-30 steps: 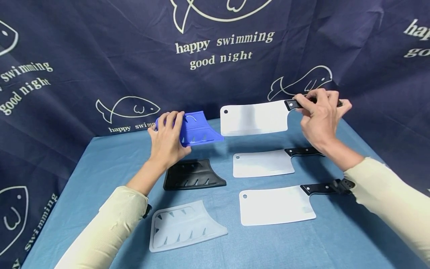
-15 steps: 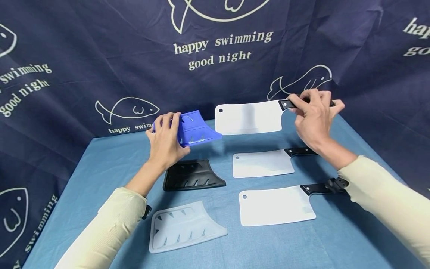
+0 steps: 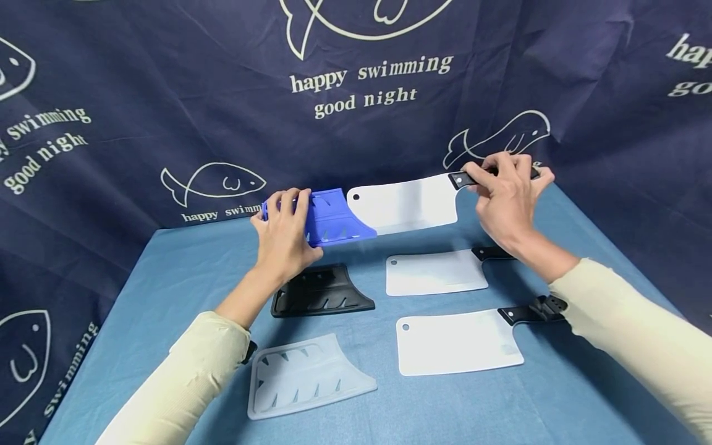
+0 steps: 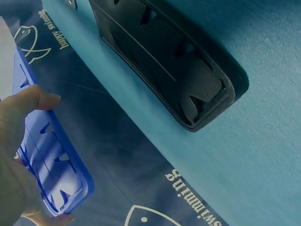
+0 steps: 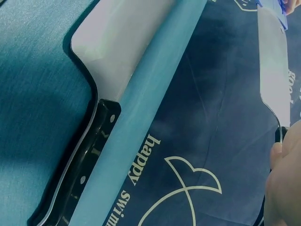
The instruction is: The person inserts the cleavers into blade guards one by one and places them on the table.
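Navy cloth (image 3: 222,117) printed with pale fish outlines and lettering hung behind both hands, and a blue tabletop (image 3: 183,278) spread below them. Leftmost, the left hand (image 3: 283,238) gripped a blue blade cover (image 3: 339,219) by its left part, fingers and thumb spread to span its width, fingertips on the far edge and thumb by the near one. Raised off the table, that cover lay lengthwise left to right, its curved mouth facing away from the grip, towards the right hand. Nearer the wearer than this grip, a black blade cover (image 3: 319,296) and, farther down, a whitish blade cover (image 3: 306,377) lay flat, mouths also to the right. Between the hands hung a cleaver (image 3: 411,204), its long axis running left from the right grip, dipping slightly, with its holed end overlapping the blue mouth; whether it sat inside could not be told. Nearer the wearer than the raised blade, a second cleaver (image 3: 436,274) and a third cleaver (image 3: 456,343) rested with handles rightward. Rightmost, the right hand (image 3: 506,198) was closed round the raised cleaver's black handle (image 3: 458,180), fingers curled over it.
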`<action>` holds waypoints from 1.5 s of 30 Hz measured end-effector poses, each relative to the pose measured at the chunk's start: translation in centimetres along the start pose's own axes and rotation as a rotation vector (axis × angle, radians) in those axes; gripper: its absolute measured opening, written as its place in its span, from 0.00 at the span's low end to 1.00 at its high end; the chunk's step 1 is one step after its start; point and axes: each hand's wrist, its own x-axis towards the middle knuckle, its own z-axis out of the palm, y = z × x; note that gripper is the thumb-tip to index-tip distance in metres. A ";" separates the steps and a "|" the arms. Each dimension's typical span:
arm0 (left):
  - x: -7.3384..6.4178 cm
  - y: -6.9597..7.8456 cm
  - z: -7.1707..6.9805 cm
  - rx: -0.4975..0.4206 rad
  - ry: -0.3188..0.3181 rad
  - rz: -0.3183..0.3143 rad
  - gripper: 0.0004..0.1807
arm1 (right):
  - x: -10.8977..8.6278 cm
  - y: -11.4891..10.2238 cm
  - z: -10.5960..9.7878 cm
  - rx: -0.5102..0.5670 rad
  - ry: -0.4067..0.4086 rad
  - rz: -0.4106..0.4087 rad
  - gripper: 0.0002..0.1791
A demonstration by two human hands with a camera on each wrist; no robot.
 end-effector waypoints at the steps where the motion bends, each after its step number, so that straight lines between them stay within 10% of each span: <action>1: 0.0 0.0 0.0 -0.002 0.000 0.000 0.57 | 0.0 0.0 0.0 0.001 0.002 -0.001 0.26; 10: -0.2 1.0 0.1 -0.002 0.011 0.074 0.58 | 0.1 -1.2 0.5 0.003 -0.011 -0.086 0.26; 45: -0.8 2.0 -0.9 -0.006 -0.047 -0.015 0.57 | 0.3 -2.0 2.0 0.036 -0.011 -0.132 0.29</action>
